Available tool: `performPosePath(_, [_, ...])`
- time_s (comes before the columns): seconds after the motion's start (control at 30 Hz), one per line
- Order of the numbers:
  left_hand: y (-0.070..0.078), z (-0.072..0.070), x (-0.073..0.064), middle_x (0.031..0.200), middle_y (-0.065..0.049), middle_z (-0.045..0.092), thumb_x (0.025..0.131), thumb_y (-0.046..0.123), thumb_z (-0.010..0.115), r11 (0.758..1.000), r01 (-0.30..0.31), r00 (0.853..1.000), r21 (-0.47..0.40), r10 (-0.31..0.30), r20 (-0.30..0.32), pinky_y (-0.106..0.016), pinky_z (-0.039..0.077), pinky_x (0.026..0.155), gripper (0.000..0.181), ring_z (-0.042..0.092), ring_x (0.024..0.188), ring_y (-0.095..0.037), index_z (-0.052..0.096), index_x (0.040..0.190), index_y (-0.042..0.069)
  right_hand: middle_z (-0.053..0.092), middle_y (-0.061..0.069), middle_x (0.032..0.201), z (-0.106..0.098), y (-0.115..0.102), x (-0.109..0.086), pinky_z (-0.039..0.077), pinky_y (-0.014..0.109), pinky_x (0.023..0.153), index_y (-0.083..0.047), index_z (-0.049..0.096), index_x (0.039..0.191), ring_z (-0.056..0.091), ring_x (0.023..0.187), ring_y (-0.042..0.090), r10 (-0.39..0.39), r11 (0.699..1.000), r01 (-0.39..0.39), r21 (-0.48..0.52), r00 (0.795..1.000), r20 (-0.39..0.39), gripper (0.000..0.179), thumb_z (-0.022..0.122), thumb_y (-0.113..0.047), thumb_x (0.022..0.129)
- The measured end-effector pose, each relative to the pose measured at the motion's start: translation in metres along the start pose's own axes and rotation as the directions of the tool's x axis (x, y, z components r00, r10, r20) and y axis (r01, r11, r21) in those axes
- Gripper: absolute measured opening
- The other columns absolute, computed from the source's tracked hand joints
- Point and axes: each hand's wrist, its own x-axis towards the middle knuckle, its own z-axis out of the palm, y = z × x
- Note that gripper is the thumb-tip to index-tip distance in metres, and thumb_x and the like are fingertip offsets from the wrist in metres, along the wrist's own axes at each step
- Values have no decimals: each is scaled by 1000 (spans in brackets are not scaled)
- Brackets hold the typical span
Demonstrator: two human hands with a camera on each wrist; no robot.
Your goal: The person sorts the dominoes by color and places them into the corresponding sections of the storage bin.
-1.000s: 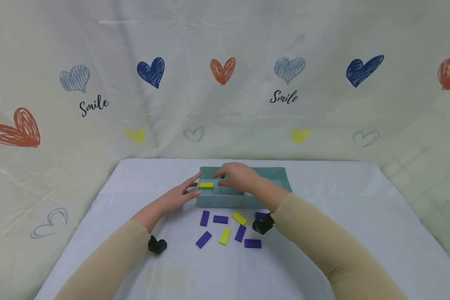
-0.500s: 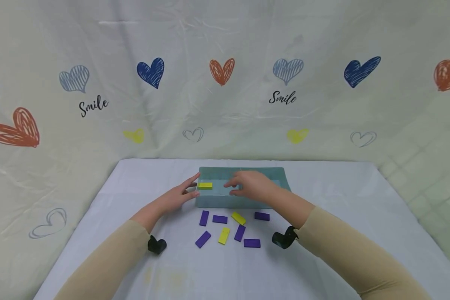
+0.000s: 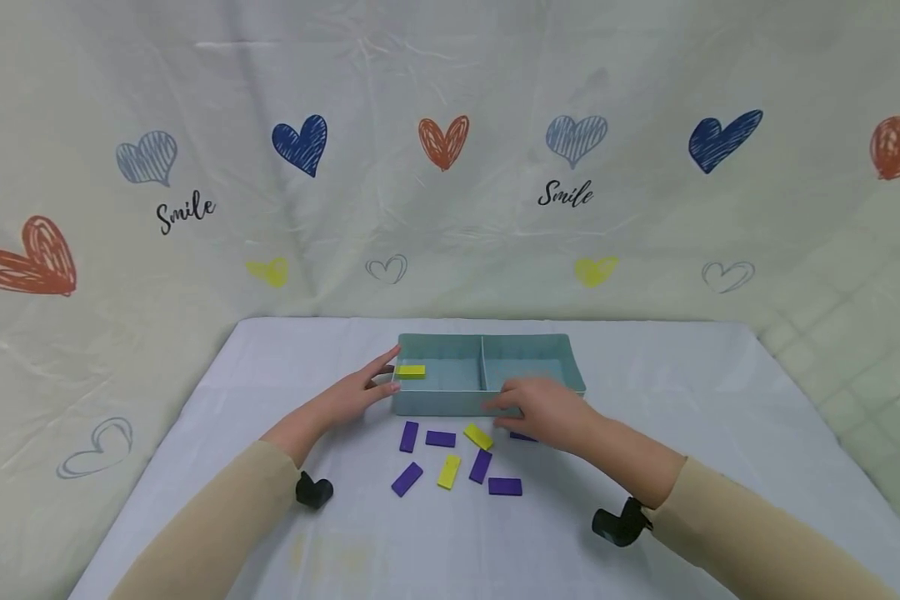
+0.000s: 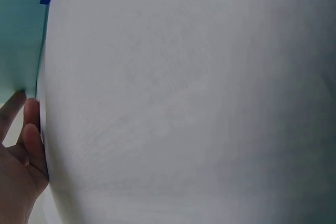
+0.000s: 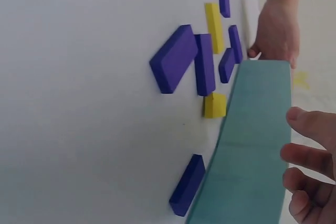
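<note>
- On my head feed, the left hand [image 3: 348, 398] rests at the left end of the tray [image 3: 450, 403], thumb and fingers spread and fairly straight; the left wrist feed shows a fingertip against the tray's wall.
- I see the right hand [image 3: 543, 410] at the tray's near wall, right of the divider [image 3: 483, 363], fingers loosely bent with nothing between them. I can't tell whether they touch the rim.
- The tray sits toward the far edge of the white table [image 3: 375, 542], its divider making two compartments.
- In the left compartment I have one yellow block [image 3: 411, 372], lying flat by the left end, near the left hand.
- In front of the tray I count six purple blocks [image 3: 505, 487] and two loose yellow blocks [image 3: 450, 472], scattered flat at various angles.
- From the head feed, the right hand partly hides the rightmost purple one; my right wrist feed shows it just beside the tray.
- Beige sleeves [image 3: 217, 517] cover both forearms; behind hangs a pale backdrop [image 3: 450, 225] printed with hearts and "Smile".
</note>
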Motion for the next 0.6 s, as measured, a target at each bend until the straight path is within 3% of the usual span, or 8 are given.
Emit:
performPosePath(0.27, [-2,0,1,159,-7,32,98,54,52,1000,7,1000,-6,-7,-4,-65,25,112,71,34,143,-37,8,154,55,71,-4,98,14,0,-6,55,27,74,-18,77,113,66,91,16,45,999,-46,29,999,24,28,79,-19,85])
performPosePath(0.6, [-1,-1,0,159,-9,32,99,54,51,1000,-1,1000,2,1,1,-65,26,111,71,35,142,-39,7,154,54,69,-8,95,37,-8,8,53,25,75,-22,78,110,62,85,8,190,982,-189,-26,978,81,25,79,-25,86])
